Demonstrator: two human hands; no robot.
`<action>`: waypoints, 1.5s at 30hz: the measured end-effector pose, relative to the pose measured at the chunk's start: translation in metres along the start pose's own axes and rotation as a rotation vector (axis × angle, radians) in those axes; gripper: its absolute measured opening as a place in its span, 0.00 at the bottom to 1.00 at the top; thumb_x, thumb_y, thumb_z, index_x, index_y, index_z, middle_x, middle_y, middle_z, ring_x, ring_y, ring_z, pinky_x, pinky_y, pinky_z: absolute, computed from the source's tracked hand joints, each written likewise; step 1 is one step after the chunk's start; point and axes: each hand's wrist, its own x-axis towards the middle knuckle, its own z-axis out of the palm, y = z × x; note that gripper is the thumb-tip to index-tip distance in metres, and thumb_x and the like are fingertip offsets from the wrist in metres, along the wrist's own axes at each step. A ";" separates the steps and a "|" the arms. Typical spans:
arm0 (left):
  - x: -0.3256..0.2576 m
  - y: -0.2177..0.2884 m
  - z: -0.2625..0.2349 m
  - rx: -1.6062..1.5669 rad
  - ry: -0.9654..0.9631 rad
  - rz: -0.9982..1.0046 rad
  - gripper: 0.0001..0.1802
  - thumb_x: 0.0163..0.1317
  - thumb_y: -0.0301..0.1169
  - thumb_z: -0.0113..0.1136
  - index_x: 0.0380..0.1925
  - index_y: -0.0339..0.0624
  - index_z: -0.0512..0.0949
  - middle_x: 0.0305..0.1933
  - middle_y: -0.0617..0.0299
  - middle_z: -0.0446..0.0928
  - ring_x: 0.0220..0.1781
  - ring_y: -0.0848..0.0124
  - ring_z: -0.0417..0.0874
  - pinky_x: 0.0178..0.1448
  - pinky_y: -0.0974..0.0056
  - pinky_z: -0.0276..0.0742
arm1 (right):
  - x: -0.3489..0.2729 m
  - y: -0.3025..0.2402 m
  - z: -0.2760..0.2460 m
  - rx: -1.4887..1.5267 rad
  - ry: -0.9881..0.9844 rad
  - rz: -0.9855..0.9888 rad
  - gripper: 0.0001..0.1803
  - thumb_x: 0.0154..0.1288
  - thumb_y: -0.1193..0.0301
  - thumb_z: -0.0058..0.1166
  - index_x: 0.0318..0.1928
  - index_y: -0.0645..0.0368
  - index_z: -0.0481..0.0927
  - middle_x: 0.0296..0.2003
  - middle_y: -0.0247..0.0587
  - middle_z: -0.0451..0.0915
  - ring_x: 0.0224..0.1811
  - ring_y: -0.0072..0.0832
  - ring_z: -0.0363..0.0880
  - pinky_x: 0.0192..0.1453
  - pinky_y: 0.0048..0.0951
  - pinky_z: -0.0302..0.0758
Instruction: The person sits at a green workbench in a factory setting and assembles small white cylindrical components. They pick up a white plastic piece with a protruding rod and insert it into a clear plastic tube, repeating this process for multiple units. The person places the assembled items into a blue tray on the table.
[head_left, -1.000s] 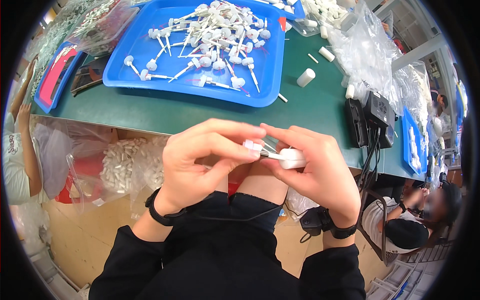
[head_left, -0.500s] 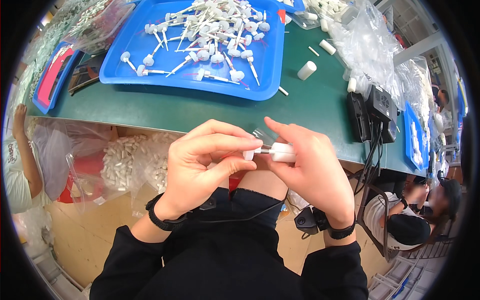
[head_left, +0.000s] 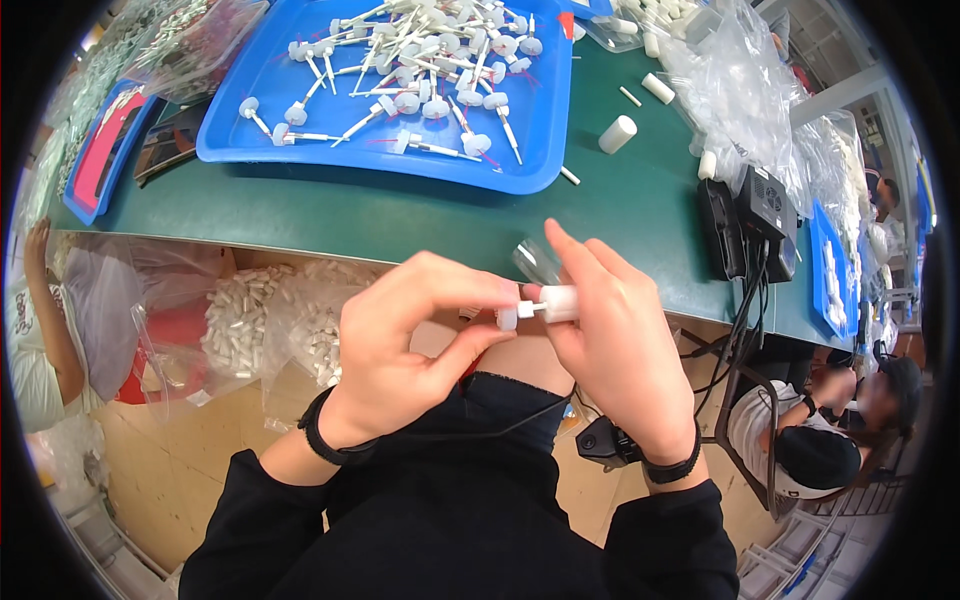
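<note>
My left hand [head_left: 410,335] and my right hand [head_left: 610,340] meet over my lap, just below the edge of the green table [head_left: 400,215]. Between their fingertips they hold a small white plastic piece [head_left: 545,305]: a short white cylinder in the right fingers, with a thin stem and a small round cap pinched by the left thumb and forefinger. A small clear plastic sleeve [head_left: 535,262] sticks up behind my right fingers. Both wrists wear black bands.
A blue tray [head_left: 250,120] on the table holds several white stemmed pieces. Loose white cylinders [head_left: 617,133] lie to its right, near clear bags [head_left: 740,90] and a black box with cables [head_left: 765,215]. Bags of white parts [head_left: 260,320] hang below the table. Other people sit at the left and lower right.
My hands have shifted slightly right and lower. The white piece now shows its stem and cap drawn out to the left of the cylinder.
</note>
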 end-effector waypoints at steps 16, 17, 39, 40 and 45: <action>0.003 -0.006 -0.003 0.014 0.123 0.103 0.14 0.43 0.14 0.65 0.31 0.40 0.81 0.38 0.57 0.80 0.39 0.66 0.83 0.40 0.68 0.81 | -0.006 0.006 -0.016 0.204 0.071 0.022 0.31 0.41 0.81 0.62 0.51 0.55 0.75 0.28 0.36 0.77 0.16 0.28 0.67 0.23 0.24 0.67; 0.004 -0.006 -0.005 0.029 0.126 0.094 0.13 0.43 0.15 0.66 0.31 0.40 0.81 0.38 0.58 0.80 0.39 0.66 0.83 0.40 0.68 0.81 | -0.008 0.010 -0.015 0.142 0.080 -0.030 0.29 0.42 0.82 0.60 0.51 0.56 0.76 0.26 0.36 0.75 0.16 0.28 0.65 0.23 0.24 0.66; 0.006 0.000 -0.016 -0.056 -0.069 0.026 0.18 0.41 0.15 0.70 0.35 0.35 0.79 0.43 0.52 0.75 0.41 0.69 0.78 0.44 0.68 0.77 | -0.019 0.004 0.010 -0.069 0.297 -0.195 0.27 0.44 0.82 0.61 0.50 0.60 0.78 0.24 0.36 0.70 0.21 0.25 0.70 0.23 0.25 0.68; 0.006 -0.001 -0.018 -0.107 -0.038 0.009 0.18 0.41 0.15 0.70 0.35 0.36 0.79 0.42 0.54 0.75 0.41 0.69 0.79 0.42 0.67 0.78 | -0.018 0.005 0.008 -0.044 0.301 -0.178 0.26 0.46 0.82 0.61 0.50 0.60 0.78 0.24 0.36 0.71 0.21 0.24 0.70 0.24 0.25 0.68; 0.007 -0.003 -0.023 -0.363 -0.012 -0.117 0.16 0.42 0.11 0.67 0.34 0.33 0.79 0.42 0.54 0.75 0.43 0.69 0.79 0.47 0.66 0.78 | -0.026 0.011 -0.015 0.753 0.345 0.031 0.22 0.46 0.81 0.65 0.46 0.62 0.79 0.30 0.38 0.77 0.32 0.27 0.78 0.35 0.21 0.73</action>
